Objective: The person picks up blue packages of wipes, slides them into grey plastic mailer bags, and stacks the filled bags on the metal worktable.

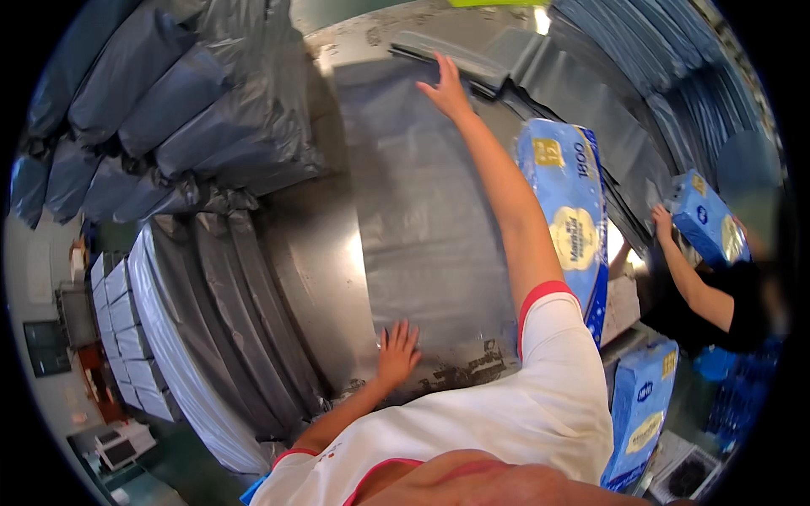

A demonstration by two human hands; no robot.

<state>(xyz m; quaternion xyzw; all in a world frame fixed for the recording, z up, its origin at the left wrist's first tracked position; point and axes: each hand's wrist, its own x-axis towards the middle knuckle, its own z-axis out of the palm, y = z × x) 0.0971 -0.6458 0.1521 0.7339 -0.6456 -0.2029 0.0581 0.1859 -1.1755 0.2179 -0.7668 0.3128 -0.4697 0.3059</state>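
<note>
A flat grey plastic bag (422, 211) lies stretched over a metal table (316, 253) in front of me. My left hand (398, 352) rests on its near edge, fingers spread and holding nothing. With the arm reaching far across, my right hand (447, 88) is over the bag's far right corner, fingers apart and empty; whether it touches the plastic, I cannot tell. Just right of my right forearm is a long blue tissue pack (567, 202) in printed film. The bag's near right part is partly hidden by my arm and sleeve.
Stuffed grey bags (169, 110) are piled at the far left, above folded grey sheeting (228, 312). More grey bags (591, 93) lie at the far right. A co-worker's hand (662, 221) is beside another blue pack (710, 219). A further pack (641, 413) stands near right.
</note>
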